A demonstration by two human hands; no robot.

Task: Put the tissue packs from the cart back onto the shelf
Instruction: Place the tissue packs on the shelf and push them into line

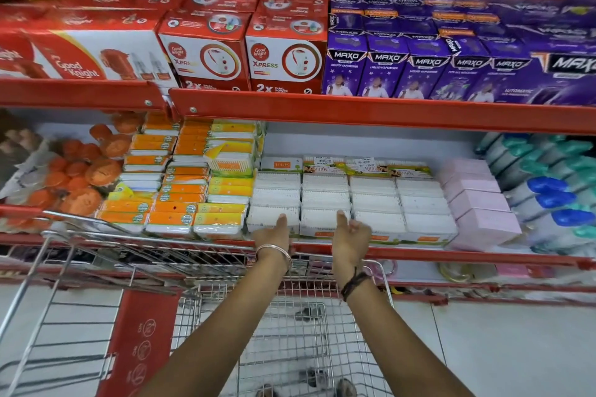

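Orange and yellow tissue packs (180, 190) lie stacked on the middle shelf (419, 253), left of centre. To their right are rows of white packs (325, 200). My left hand (274, 234) and my right hand (350, 237) reach side by side to the front row of white packs, fingers touching the front edges. Neither hand clearly grips anything. The wire cart (290, 332) stands below my arms; its basket shows only floor through the mesh, with no tissue pack visible in it.
Red boxes (206, 51) and purple boxes (429, 71) fill the shelf above. Pink boxes (480, 203) and blue-capped bottles (554, 196) sit to the right, orange round items (80, 177) to the left. The cart's red child-seat flap (138, 345) is at lower left.
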